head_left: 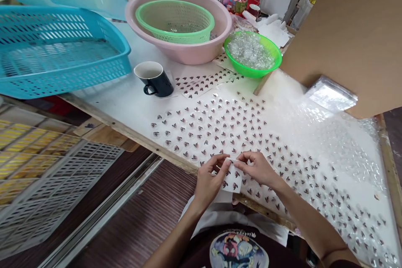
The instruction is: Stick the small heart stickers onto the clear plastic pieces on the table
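Note:
My left hand (211,176) pinches the upper left of a small white sheet of stickers (232,185) printed with small dark-and-pink figures. Thumb and finger of my right hand (258,168) close at the sheet's top edge; whether they also hold a single sticker is too small to tell. The sheet hangs over the table's near edge. Beyond and around my hands, many small clear pieces (216,123), each showing the same dark figure, lie in rows on the white table (125,92). Larger printed sheets (204,81) lie farther back.
A dark mug (158,83) stands left of the printed sheets. Behind are a blue basket (94,73), a pink basin (185,54) holding a green colander (176,35), and a green bowl (253,71) of clear pieces. Plain clear pieces (345,146) and a cardboard sheet (345,42) are at right.

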Tool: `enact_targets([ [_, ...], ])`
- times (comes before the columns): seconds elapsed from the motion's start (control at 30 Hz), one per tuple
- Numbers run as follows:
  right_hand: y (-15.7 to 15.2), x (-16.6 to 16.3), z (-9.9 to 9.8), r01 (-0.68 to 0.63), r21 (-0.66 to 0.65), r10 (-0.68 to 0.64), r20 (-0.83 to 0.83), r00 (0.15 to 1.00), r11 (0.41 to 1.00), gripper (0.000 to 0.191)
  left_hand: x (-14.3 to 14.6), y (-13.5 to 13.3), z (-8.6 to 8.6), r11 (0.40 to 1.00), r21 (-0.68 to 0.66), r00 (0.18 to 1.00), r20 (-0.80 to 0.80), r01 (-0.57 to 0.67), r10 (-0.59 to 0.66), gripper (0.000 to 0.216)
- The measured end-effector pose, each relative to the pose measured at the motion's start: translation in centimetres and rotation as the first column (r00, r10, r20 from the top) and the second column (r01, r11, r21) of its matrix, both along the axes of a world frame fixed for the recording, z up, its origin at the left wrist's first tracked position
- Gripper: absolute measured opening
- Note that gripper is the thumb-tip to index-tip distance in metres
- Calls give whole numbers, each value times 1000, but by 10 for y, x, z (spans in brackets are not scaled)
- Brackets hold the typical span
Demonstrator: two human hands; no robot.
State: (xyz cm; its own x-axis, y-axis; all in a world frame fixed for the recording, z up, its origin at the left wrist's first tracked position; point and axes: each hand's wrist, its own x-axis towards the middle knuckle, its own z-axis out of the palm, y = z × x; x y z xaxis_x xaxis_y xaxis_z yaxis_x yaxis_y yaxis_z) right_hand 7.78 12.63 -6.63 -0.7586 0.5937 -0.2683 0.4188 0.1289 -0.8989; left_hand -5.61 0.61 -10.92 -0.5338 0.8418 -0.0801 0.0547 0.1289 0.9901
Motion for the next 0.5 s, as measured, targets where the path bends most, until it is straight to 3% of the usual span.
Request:
enact_targets([
  [0.3, -7, 6, -1, 138, 276, -99, -153, 983, 951, 11, 1, 0, -4, 999, 0, 999, -33, -39, 39, 29],
  [0.4, -4, 5, 2, 255, 274, -192, -235, 953, 927, 9, 2, 1, -3, 998, 0, 997, -39, -64, 64, 31],
  [0.5, -3, -3, 3, 231, 164, -195, -211, 958, 959, 25, 2, 0, -1, 998, 4, 997, -44, -65, 65, 31],
])
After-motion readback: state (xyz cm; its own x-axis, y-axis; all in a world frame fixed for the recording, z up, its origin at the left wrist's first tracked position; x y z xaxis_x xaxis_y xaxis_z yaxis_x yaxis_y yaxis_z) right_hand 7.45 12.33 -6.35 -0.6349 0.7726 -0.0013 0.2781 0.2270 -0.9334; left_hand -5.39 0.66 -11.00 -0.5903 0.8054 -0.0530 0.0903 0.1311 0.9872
